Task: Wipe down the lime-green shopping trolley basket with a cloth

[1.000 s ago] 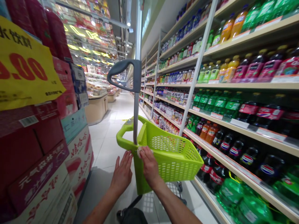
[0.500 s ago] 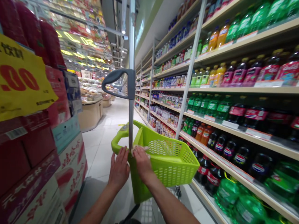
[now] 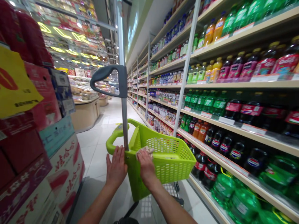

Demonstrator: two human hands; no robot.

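Note:
A lime-green shopping trolley basket (image 3: 173,169) with perforated sides stands before me on a wheeled frame. Its near end carries a metal pole (image 3: 124,121) with a dark grey loop handle (image 3: 123,81). My left hand (image 3: 116,168) lies against the basket's near end beside the pole's foot, fingers stretched out and holding nothing. In my right hand (image 3: 146,166) is a light, crumpled cloth (image 3: 145,150), pressed on the basket's upper rim right of the pole. The fingers cover part of the cloth.
Shelves (image 3: 240,84) of bottled drinks run along the right, close to the basket. Stacked drink cartons (image 3: 63,165) rise on the left under a yellow price sign (image 3: 18,84). Ahead, the tiled aisle (image 3: 109,109) passes a rounded display counter (image 3: 85,115).
My right hand has slid the cloth rightward along the rim, away from the pole. My left hand stays on the basket's near end. The whole view has shifted slightly.

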